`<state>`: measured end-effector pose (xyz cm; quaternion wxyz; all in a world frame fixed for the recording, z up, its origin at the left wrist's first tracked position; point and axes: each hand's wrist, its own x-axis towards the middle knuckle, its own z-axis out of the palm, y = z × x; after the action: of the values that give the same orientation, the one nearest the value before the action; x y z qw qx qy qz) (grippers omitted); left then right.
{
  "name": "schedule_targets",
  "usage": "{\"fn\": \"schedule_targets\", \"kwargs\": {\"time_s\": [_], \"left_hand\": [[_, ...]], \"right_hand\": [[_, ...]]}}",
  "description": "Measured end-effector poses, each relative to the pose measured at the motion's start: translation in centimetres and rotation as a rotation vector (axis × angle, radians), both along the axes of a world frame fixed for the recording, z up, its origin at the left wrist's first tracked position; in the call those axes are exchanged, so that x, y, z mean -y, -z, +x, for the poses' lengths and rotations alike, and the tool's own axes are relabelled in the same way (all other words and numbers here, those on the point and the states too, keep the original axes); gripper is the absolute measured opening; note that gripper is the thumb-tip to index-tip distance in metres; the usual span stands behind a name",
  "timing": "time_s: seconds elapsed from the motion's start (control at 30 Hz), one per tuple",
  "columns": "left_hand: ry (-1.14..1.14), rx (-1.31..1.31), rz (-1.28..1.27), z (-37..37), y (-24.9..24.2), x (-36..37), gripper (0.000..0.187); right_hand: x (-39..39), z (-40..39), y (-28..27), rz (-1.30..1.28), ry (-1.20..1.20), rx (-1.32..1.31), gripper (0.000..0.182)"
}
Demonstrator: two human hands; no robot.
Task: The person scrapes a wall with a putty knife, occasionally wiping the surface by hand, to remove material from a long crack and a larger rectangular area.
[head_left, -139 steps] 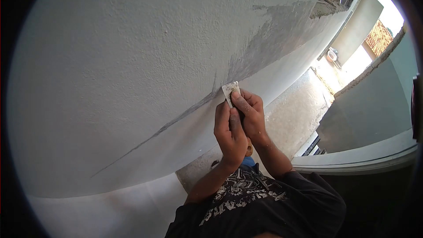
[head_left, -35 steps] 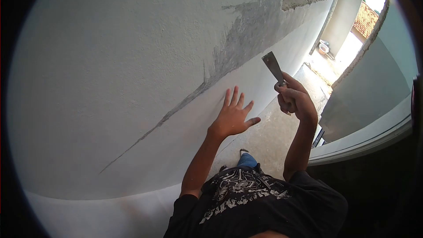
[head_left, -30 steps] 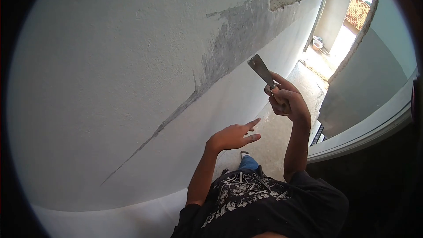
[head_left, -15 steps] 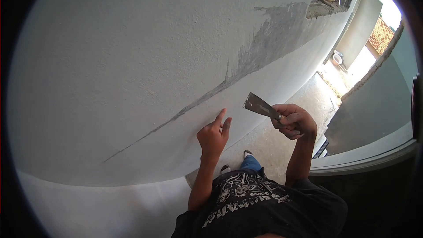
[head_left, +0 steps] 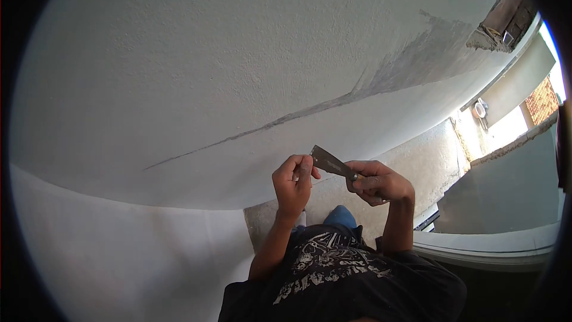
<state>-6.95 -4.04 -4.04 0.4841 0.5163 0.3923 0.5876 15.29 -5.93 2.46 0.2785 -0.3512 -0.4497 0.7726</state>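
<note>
A putty knife [head_left: 332,162] with a broad metal blade is in my right hand [head_left: 381,182], whose fingers are wrapped round the handle. The blade points up and to the left. At its wide front edge, my left hand [head_left: 292,187] has thumb and curled fingers closed on the blade's corner. Most of the handle is hidden inside my right hand. Behind both hands stands a pale wall [head_left: 208,77], which carries a dark grey streak [head_left: 280,120] that widens toward the upper right into a grey patch [head_left: 411,62].
A rough-edged opening [head_left: 506,21] breaks the wall at the upper right. Past it, a doorway leads to a bright outdoor area with a bucket [head_left: 478,109]. Concrete floor [head_left: 417,158] lies below, and a pale curved ledge [head_left: 494,241] runs along the lower right.
My left hand, earlier apart with its index finger extended, has come to the putty knife's blade and closed on its edge. My right hand has brought the knife lower and left. The view has shifted.
</note>
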Motion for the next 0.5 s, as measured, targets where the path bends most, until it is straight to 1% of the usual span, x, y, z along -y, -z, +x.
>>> {"fn": "schedule_targets", "kwargs": {"time_s": [0.07, 0.13, 0.17, 0.27, 0.3, 0.33, 0.37, 0.43, 0.47, 0.5], "left_hand": [[-0.155, -0.084, 0.043, 0.1, 1.3, 0.1, 0.021], [-0.258, -0.152, 0.079, -0.3, 1.0, 0.1, 0.024], [-0.308, -0.183, 0.094, -0.4, 0.8, 0.2, 0.026], [-0.555, 0.074, 0.007, -2.1, 0.7, -0.7, 0.037], [-0.608, 0.109, 0.017, -3.2, 1.7, -0.6, 0.041], [-0.658, 0.143, 0.032, -3.9, 1.5, -0.2, 0.046], [-0.679, 0.076, -0.029, -3.9, 1.2, 0.4, 0.050], [-0.750, -0.153, 0.115, -2.5, -0.5, 0.6, 0.043], [-0.784, -0.262, 0.185, -1.6, -1.3, 0.5, 0.040], [-0.859, -0.341, 0.351, -0.9, -2.5, 0.4, 0.031]], "right_hand": [[-0.3, -0.6, 0.1, 0.007, -0.041, 0.023, 0.046], [-0.8, -1.0, 0.2, 0.025, -0.088, 0.020, 0.046], [-0.9, -1.3, -0.1, -0.007, -0.085, 0.030, 0.044], [-0.1, 0.6, 0.0, 0.001, -0.230, -0.057, 0.036], [0.7, 1.8, -0.4, 0.013, -0.166, -0.084, 0.036], [0.9, 2.9, -0.9, 0.045, -0.077, -0.077, 0.037], [1.3, 4.0, -1.1, 0.074, 0.018, -0.073, 0.038], [1.9, 6.5, -0.9, 0.111, 0.228, -0.053, 0.043], [2.1, 7.6, -1.0, 0.172, 0.319, -0.062, 0.043], [2.3, 8.4, -1.1, 0.200, 0.426, -0.034, 0.043]]}}
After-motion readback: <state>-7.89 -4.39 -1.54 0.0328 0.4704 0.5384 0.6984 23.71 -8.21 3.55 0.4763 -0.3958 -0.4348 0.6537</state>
